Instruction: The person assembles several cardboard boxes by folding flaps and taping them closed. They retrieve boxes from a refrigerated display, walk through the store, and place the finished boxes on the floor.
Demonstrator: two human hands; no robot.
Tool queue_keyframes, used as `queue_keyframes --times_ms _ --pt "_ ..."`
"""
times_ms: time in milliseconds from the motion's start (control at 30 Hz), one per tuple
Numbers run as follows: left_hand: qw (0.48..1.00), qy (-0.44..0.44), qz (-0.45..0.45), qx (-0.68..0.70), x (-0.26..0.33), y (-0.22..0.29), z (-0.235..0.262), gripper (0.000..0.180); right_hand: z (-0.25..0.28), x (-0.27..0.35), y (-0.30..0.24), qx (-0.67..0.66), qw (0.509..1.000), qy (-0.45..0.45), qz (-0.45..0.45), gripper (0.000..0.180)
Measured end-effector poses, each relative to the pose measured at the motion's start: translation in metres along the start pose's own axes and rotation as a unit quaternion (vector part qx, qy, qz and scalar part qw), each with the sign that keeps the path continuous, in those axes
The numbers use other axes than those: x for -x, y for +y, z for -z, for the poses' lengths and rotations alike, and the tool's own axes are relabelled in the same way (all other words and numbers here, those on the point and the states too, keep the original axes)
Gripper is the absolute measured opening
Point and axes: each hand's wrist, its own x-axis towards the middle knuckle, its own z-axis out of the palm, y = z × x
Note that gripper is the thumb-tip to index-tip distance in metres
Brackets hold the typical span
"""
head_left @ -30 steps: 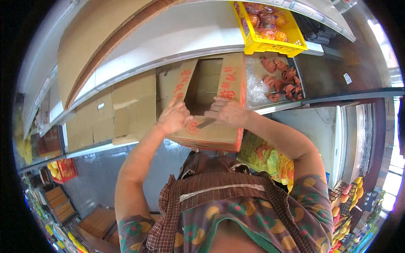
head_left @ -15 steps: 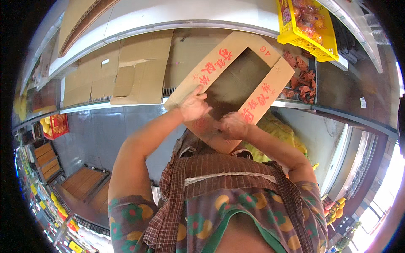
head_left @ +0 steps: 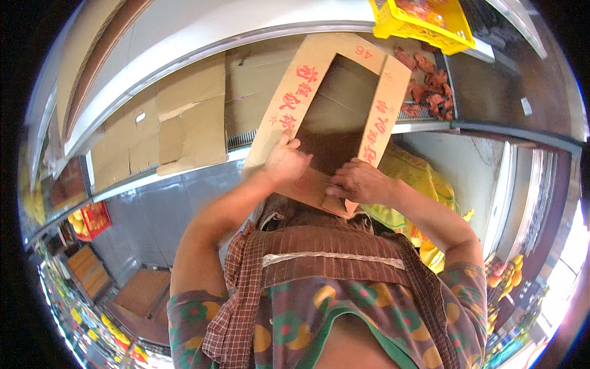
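In front of my body I hold a brown cardboard box (head_left: 344,44) with a big rectangular opening and red markings along its sides. It is tilted, its near end close to my apron. My left hand (head_left: 287,161) grips the near left part of the rim, fingers curled over the inner edge. At the near right corner, my right hand (head_left: 359,182) has its bent fingers closed on the cardboard. A small piece of the corner sticks up just below that hand. The inside of the box is dark, and I cannot make out any contents.
Flattened cardboard (head_left: 190,111) lines the shelf beyond the box. Crumpled reddish-brown pieces (head_left: 436,83) lie to its right. A yellow crate (head_left: 424,31) holding wrapped goods stands at the far right. Beside my right arm is a yellow sack (head_left: 418,178). A red basket (head_left: 93,220) sits at left.
The box has turned slightly anticlockwise. My right hand has shifted right along its near corner, where a bent piece now shows. My view has also shifted a little.
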Motion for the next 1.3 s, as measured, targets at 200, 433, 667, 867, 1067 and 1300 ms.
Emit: queue_keyframes --times_ms 200,433,667,867,1067,1300 --pt "0.987 -0.021 -0.156 0.043 0.0 -0.015 0.03 0.032 -0.036 -0.038 0.025 -0.046 0.974 0.07 -0.21 0.024" --pt "0.946 -0.122 -0.295 0.056 -0.015 -0.026 0.07 0.047 -0.096 -0.043 0.028 0.096 0.947 0.199 -0.235 0.027" --pt "0.917 0.06 -0.238 0.314 -0.018 0.019 0.066 0.033 -0.112 -0.015 0.054 0.133 0.931 0.274 -0.2 0.019" --pt "0.932 -0.005 -0.252 0.261 0.0 0.01 0.092 0.027 -0.102 -0.004 0.058 0.131 0.95 0.207 -0.193 0.021" --pt "0.969 -0.185 -0.145 0.074 0.042 0.009 0.112 0.027 -0.096 -0.03 0.027 0.098 0.957 0.068 -0.266 0.023" --pt "0.993 -0.101 0.058 -0.023 0.042 0.07 0.039 0.089 -0.018 -0.043 0.019 -0.253 0.907 0.23 -0.244 0.05"
